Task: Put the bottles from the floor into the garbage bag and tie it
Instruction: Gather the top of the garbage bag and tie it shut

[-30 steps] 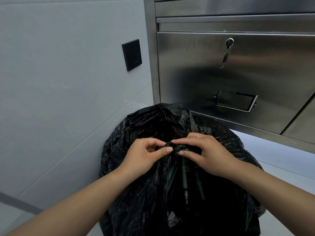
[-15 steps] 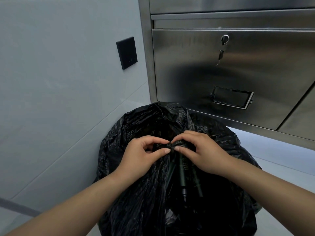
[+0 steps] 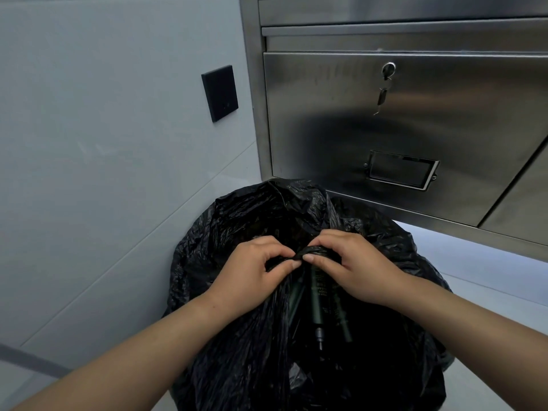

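Observation:
A black garbage bag (image 3: 237,336) stands on the floor against the wall, crinkled and bulky. Through its gap below my fingers, dark green bottles (image 3: 318,304) show, lying lengthwise with caps toward me. My left hand (image 3: 252,271) pinches a gathered fold of the bag's rim between thumb and fingers. My right hand (image 3: 353,268) grips a twisted strip of the rim right beside it. The two thumbs nearly touch over the small bunch of plastic.
A stainless steel cabinet (image 3: 326,129) rises behind the bag, with a key (image 3: 382,96) in its lock and a label holder (image 3: 400,173). A grey wall on the left carries a black switch plate (image 3: 220,92). Pale floor (image 3: 489,268) shows at right.
Both hands have drawn closer together and tightened the plastic into a smaller twisted bunch. The view has shifted slightly; the bag stays in place.

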{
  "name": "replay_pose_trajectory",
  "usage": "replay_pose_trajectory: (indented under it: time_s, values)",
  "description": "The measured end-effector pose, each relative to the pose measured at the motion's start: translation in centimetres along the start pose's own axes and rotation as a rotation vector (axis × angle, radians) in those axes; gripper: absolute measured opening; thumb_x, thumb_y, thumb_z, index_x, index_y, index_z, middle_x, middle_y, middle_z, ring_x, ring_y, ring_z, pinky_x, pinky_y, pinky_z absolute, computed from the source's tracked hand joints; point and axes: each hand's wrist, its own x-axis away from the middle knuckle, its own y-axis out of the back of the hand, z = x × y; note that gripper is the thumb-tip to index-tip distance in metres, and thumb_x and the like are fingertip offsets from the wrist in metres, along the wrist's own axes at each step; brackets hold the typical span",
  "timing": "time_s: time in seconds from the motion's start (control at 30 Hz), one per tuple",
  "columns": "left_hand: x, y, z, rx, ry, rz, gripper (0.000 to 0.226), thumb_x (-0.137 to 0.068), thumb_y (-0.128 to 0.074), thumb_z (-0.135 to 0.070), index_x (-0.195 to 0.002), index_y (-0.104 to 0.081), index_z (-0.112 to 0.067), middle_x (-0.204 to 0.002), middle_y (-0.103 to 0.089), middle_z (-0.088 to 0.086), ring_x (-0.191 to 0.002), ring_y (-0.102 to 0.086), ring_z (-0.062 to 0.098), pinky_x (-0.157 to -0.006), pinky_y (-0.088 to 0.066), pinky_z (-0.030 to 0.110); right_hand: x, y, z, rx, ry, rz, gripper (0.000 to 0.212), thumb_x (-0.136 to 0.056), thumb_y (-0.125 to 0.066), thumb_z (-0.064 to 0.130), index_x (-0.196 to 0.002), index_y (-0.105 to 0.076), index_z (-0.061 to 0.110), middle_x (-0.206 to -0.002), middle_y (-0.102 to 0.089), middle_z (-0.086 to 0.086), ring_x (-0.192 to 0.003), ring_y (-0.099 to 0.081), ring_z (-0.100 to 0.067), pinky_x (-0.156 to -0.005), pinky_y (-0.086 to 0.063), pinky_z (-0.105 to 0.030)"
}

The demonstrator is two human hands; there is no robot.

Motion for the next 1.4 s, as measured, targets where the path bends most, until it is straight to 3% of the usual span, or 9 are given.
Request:
replay_pose_trajectory:
  time_s: [0.27,0.37,0.57,0.67,0.77,0.87,1.13,1.23,1.4]
  values:
    - [0.0,0.7,-0.1,0.15,0.07,-0.083,0.006,-0.081,-0.069,-0.025,-0.085,-0.072,-0.023,-0.081,-0.067,-0.01,-0.076,-0.062,0.004,-0.066,-0.046,0.015,-0.3,0.1,0.4,-0.159,-0.088,0.05,0.01,-0.09,-0.056,0.028,-0.083,-0.063,0.027,-0.075,-0.058,0.01,-0.074,-0.056,-0.003,-0.069,-0.044,-0.021]
    - [0.3,0.7,0.0,0.207,0.107,-0.05,0.006,-0.083,-0.066,-0.025,-0.086,-0.071,-0.027,-0.082,-0.067,-0.011,-0.08,-0.062,-0.001,-0.07,-0.044,0.009,-0.3,-0.1,0.8,-0.172,-0.096,0.04,0.016,-0.092,-0.054,0.027,-0.077,-0.059,0.03,-0.07,-0.055,0.011,-0.07,-0.054,-0.001,-0.067,-0.041,-0.017]
    - [0.1,0.7,0.0,0.084,0.038,0.045,0.013,-0.09,-0.058,-0.024,-0.089,-0.069,-0.017,-0.076,-0.057,-0.014,-0.077,-0.054,-0.001,-0.067,-0.035,0.007,-0.7,0.5,0.9,-0.018,0.006,0.003,0.014,-0.09,-0.058,0.027,-0.091,-0.067,0.016,-0.08,-0.058,0.009,-0.078,-0.057,-0.006,-0.072,-0.045,-0.024]
    - [0.0,0.9,0.2,0.079,0.045,-0.039,0.005,-0.085,-0.065,-0.025,-0.086,-0.07,-0.024,-0.081,-0.063,-0.011,-0.079,-0.058,0.003,-0.067,-0.04,0.009,-0.6,0.7,0.9,-0.001,0.048,-0.007,0.017,-0.087,-0.061,0.034,-0.098,-0.068,0.022,-0.084,-0.06,0.013,-0.081,-0.058,-0.001,-0.074,-0.044,-0.017]
    - [0.2,1.1,0.6,0.156,0.099,-0.054,0.011,-0.078,-0.072,-0.028,-0.081,-0.069,-0.038,-0.083,-0.068,-0.011,-0.079,-0.063,0.008,-0.069,-0.05,0.024,-0.3,0.7,0.9,-0.01,0.021,-0.003,0.035,-0.083,-0.056,0.054,-0.106,-0.066,0.03,-0.089,-0.061,0.019,-0.088,-0.059,0.003,-0.078,-0.042,-0.011]
    - [0.2,1.2,0.8,0.197,0.139,-0.061,0.016,-0.076,-0.074,-0.026,-0.081,-0.07,-0.04,-0.085,-0.071,-0.012,-0.082,-0.065,0.011,-0.074,-0.053,0.034,-0.2,0.5,0.6,0.089,-0.055,0.066,0.054,-0.078,-0.047,0.066,-0.113,-0.062,0.028,-0.097,-0.059,0.017,-0.093,-0.057,0.001,-0.083,-0.042,-0.014]
    - [0.6,1.6,1.1,0.154,0.088,-0.145,0.02,-0.077,-0.074,-0.023,-0.085,-0.068,-0.04,-0.085,-0.068,-0.016,-0.086,-0.064,0.004,-0.071,-0.053,0.029,-0.1,0.1,1.0,-0.034,-0.124,-0.006,0.032,-0.082,-0.05,0.057,-0.097,-0.064,0.033,-0.086,-0.07,0.012,-0.077,-0.063,-0.003,-0.073,-0.05,-0.032]
    - [0.6,1.7,1.2,0.183,0.096,-0.17,0.02,-0.074,-0.076,-0.024,-0.083,-0.07,-0.04,-0.087,-0.069,-0.019,-0.085,-0.065,0.003,-0.07,-0.053,0.025,0.0,-0.6,1.2,-0.097,-0.096,-0.059,0.021,-0.085,-0.06,0.042,-0.104,-0.066,0.034,-0.093,-0.071,0.018,-0.089,-0.063,0.006,-0.083,-0.047,-0.02]
    - [0.6,1.9,1.4,0.243,0.133,-0.137,0.02,-0.07,-0.077,-0.028,-0.085,-0.072,-0.041,-0.084,-0.071,-0.021,-0.075,-0.066,0.004,-0.068,-0.05,0.017,0.1,-0.6,1.3,-0.224,-0.08,-0.154,0.016,-0.083,-0.067,0.025,-0.096,-0.071,0.033,-0.09,-0.071,0.024,-0.089,-0.063,0.009,-0.079,-0.041,-0.005]
